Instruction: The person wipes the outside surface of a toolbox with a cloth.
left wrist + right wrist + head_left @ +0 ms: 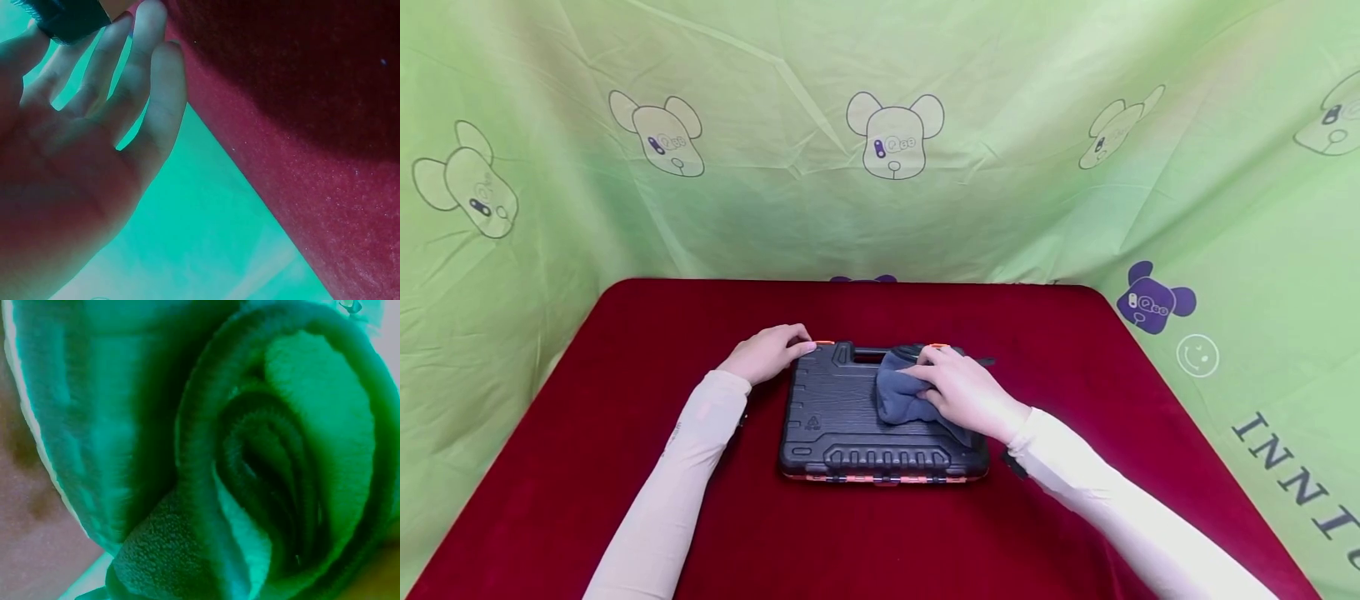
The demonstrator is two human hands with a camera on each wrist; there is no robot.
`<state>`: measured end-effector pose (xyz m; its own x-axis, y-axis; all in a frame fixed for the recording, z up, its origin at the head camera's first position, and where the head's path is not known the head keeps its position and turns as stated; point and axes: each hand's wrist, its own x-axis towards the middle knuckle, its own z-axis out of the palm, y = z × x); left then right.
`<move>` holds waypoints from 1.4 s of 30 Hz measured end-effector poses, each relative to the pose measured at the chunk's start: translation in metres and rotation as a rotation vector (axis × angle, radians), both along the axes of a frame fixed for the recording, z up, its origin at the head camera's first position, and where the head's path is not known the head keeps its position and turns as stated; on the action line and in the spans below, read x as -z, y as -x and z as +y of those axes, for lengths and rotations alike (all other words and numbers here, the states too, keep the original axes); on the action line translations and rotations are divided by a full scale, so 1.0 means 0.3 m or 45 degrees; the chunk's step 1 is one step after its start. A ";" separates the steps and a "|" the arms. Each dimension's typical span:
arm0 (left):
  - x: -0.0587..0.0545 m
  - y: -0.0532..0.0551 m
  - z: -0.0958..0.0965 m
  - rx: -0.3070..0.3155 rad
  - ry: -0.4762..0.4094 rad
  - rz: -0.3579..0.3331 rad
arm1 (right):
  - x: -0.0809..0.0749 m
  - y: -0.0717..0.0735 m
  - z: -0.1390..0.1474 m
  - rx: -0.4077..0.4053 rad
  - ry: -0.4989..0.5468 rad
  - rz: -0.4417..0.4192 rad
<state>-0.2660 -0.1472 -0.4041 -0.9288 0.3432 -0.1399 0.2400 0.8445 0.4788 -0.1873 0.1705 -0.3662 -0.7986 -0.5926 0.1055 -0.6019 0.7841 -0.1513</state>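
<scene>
A black hard plastic case (838,396) with orange latches and a carry handle at its far edge lies flat on the red-covered table. My left hand (766,354) holds its far left corner, thumb on top. In the left wrist view that dark corner (72,22) shows between the thumb and fingertips of the left hand (81,156). With bent fingers my right hand (958,387) grips a grey-blue cloth (897,398) against the right part of the lid. Close up in the right wrist view, the cloth (197,425) is bunched into loops and hides the right fingers.
The red table cover (685,533) stretches around the case on every side. Green printed curtains (775,208) stand behind the table and along both sides. A dark strap end (987,362) sticks out beyond the right hand.
</scene>
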 end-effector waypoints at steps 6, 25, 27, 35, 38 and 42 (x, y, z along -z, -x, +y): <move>0.007 0.003 0.000 0.000 -0.003 0.006 | -0.001 0.009 -0.018 -0.035 -0.023 0.030; 0.009 0.004 0.001 0.004 -0.002 0.013 | -0.008 0.038 -0.093 -0.105 -0.054 0.000; 0.010 0.003 -0.001 0.009 -0.003 0.015 | -0.011 0.038 -0.108 -0.111 -0.064 0.001; 0.004 0.000 -0.002 0.008 -0.003 0.017 | -0.018 0.045 -0.153 -0.116 -0.085 -0.024; 0.003 0.000 -0.001 0.007 -0.007 0.021 | -0.017 0.048 -0.162 -0.124 -0.084 -0.025; 0.007 -0.001 0.000 0.014 -0.006 0.023 | -0.015 0.047 -0.173 -0.133 -0.082 -0.035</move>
<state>-0.2657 -0.1471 -0.4061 -0.9274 0.3537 -0.1218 0.2574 0.8397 0.4782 -0.2015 0.1186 -0.3617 -0.7341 -0.6776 0.0431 -0.6771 0.7259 -0.1203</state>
